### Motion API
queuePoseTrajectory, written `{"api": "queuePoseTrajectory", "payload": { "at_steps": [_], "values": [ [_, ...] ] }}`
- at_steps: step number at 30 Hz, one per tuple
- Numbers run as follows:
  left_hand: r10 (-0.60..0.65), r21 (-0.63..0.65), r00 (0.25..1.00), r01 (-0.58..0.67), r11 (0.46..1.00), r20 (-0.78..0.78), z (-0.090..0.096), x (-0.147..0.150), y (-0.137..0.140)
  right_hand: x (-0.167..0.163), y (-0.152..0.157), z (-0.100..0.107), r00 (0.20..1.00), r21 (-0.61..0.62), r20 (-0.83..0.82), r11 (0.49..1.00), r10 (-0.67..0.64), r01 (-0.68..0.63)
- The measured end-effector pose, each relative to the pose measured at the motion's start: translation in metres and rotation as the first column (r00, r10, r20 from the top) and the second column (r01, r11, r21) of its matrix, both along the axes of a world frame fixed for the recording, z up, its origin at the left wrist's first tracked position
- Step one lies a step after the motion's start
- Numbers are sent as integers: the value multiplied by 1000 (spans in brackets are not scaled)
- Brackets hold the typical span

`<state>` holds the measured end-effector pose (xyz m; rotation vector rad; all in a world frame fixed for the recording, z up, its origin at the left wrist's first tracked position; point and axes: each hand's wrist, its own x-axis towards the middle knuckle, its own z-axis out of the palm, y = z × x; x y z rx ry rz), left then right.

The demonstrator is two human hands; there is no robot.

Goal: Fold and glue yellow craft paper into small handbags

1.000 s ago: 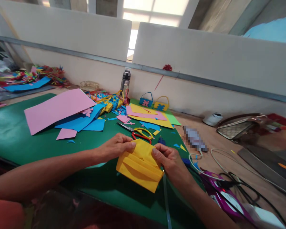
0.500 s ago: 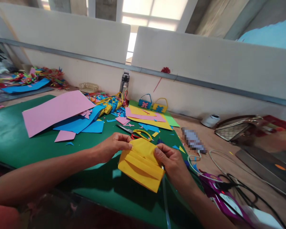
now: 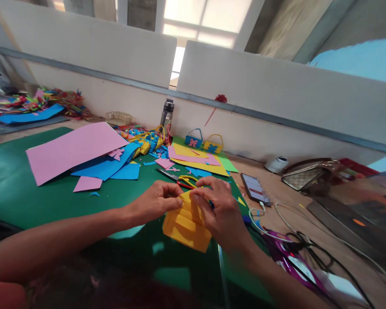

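Between my hands is a piece of folded yellow craft paper (image 3: 187, 229) with crosswise creases, held just above the green mat (image 3: 125, 253). My left hand (image 3: 159, 198) pinches its upper left edge between thumb and fingers. At its upper right, my right hand (image 3: 219, 207) has closed on the paper, thumb and fingers bent over the top edge and hiding that corner. Behind my hands lie scissors (image 3: 175, 177), their blades pointing left and their handles partly covered by my right hand.
Pink sheets (image 3: 77, 148) and blue sheets (image 3: 99, 168) lie at left. Finished little paper bags (image 3: 193, 140) stand by the wall near a bottle (image 3: 167, 113). To the right are a phone (image 3: 252, 189), cables, a purple power strip (image 3: 289, 257) and a handbag (image 3: 304, 176).
My right hand has moved from the paper's right edge inward and up to its top, fingers now bent over it. My left hand keeps its pinch. The view has shifted slightly.
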<state>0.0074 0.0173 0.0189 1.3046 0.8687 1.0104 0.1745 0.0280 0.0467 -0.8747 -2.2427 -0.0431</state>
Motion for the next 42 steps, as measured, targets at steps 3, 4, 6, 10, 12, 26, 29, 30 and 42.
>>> {"api": "queuePoseTrajectory", "payload": {
  "at_steps": [3,4,6,10,12,26,29,30,42],
  "values": [
    [7,4,1000,-7,1000,-26,1,1,0,-3,2,1,1000,-170,-13,985,-21,19],
    [10,4,999,-10,1000,-32,1,1,0,-3,2,1,999,-211,-21,977,-26,21],
    [12,7,999,-11,1000,-45,1,1,0,-4,3,0,998,-275,-42,961,-37,24],
    [18,51,996,-13,999,-91,1,2,-1,-7,4,-3,995,-346,-92,938,-42,7],
    [15,55,995,-10,998,-97,0,2,-1,-8,4,-5,993,-358,-115,933,-12,-30],
    [53,-170,991,-32,985,120,-4,5,1,7,4,-7,960,-131,-274,987,50,-88],
    [46,-158,991,-25,987,126,-5,6,-2,7,5,-8,980,-210,-196,977,-11,-31],
    [42,-154,991,-23,988,127,-5,6,-2,7,5,-8,981,-278,-188,960,-38,-16],
    [-48,-82,993,38,996,-112,-6,-1,1,6,5,2,960,-703,-267,698,-78,-139]
  ]
}}
